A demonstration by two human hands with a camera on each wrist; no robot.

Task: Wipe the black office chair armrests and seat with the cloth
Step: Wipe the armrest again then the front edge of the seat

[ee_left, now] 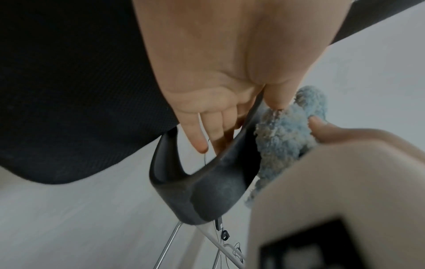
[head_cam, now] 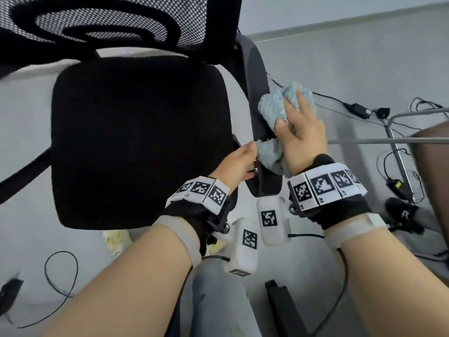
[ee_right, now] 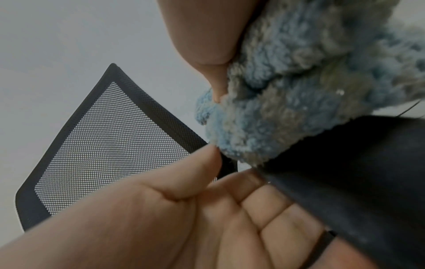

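The black office chair seat [head_cam: 136, 142] fills the left of the head view, and its right armrest [head_cam: 255, 76] runs down along its right side. A fluffy light-blue cloth [head_cam: 272, 105] lies bunched over that armrest. My right hand [head_cam: 291, 113] holds the cloth against the armrest, fingers over the top and thumb dug into the pile. My left hand [head_cam: 243, 159] grips the armrest near its front end, its thumb touching the cloth's lower fold. In the left wrist view the fingers [ee_left: 207, 131] reach inside the armrest loop [ee_left: 207, 191]. The right wrist view shows the cloth [ee_right: 299, 109] on the armrest [ee_right: 368, 182].
The mesh backrest [head_cam: 109, 18] stands behind the seat. Cables and power adapters [head_cam: 359, 110] lie on the grey floor to the right, beside a metal frame [head_cam: 398, 166]. A chair base leg [head_cam: 21, 176] juts out left, and a looped cable [head_cam: 60, 276] lies lower left.
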